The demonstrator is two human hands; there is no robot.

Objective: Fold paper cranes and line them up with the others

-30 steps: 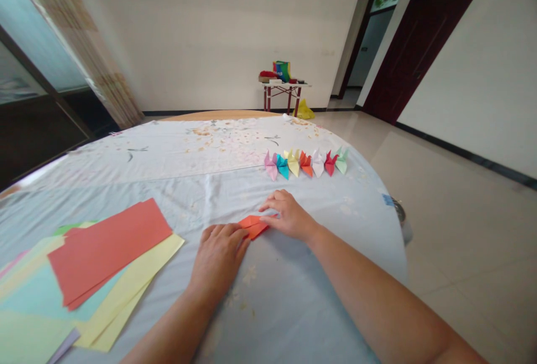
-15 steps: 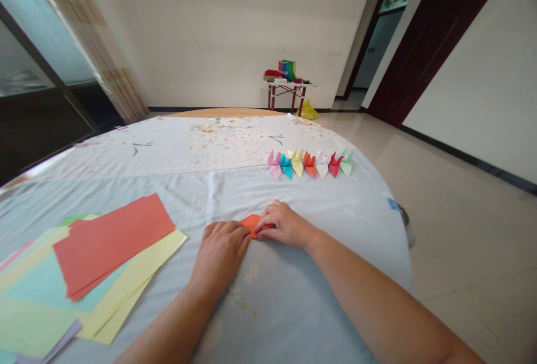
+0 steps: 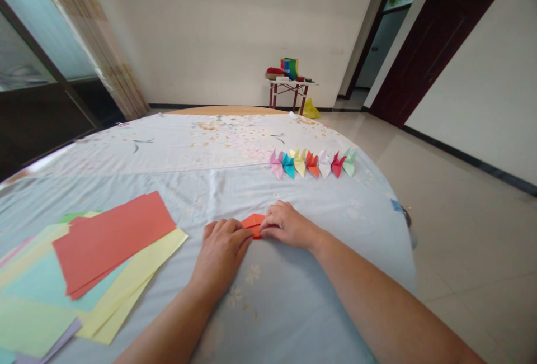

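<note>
Fingertips of both hands pin a folded orange paper point(image 3: 253, 222) flat on the tablecloth point(image 3: 272, 308), near its front edge. Its long axis runs left to right, with its peak pointing away. The left hand point(image 3: 220, 249) lies spread flat. The right hand point(image 3: 288, 225) is bent, any pinch hidden.

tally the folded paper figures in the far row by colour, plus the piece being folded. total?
pink figure: 1
blue figure: 1
yellow figure: 1
orange figure: 1
white figure: 1
red figure: 1
green figure: 1
orange piece between left hand and right hand: 1
Total: 8
</note>
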